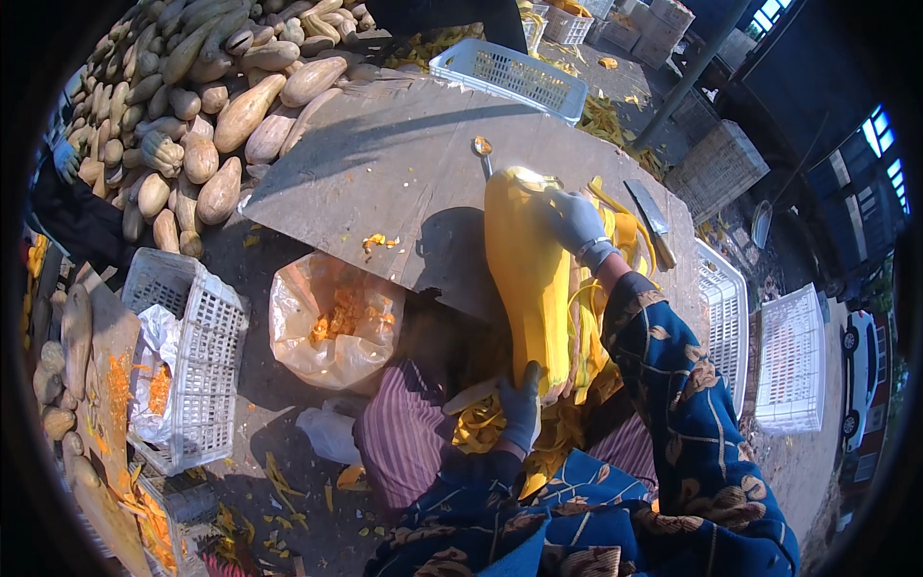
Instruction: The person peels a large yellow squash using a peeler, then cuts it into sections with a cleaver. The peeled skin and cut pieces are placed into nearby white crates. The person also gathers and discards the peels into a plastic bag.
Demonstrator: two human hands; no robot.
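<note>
A long, largely peeled butternut-type squash (515,245) slants from the wooden board (360,159) down to my lap. Its lower end is gripped by my gloved left hand (520,415). Near its far end, my gloved right hand (578,220) holds what looks like a peeler (539,183) against the flesh; the fingers hide part of it. Yellow peel strips (626,225) lie right of the squash, and more peelings (479,427) are heaped by my left hand. A cleaver (652,216) rests on the board's right side. Beyond the squash lies a metal spoon (484,153).
Unpeeled squashes (249,112) are piled at upper left. A plastic bag (332,324) below the board holds orange pulp. Plastic crates stand left (205,368), beyond the board (512,79) and right (791,360). Another person's gloved hand (66,159) shows far left.
</note>
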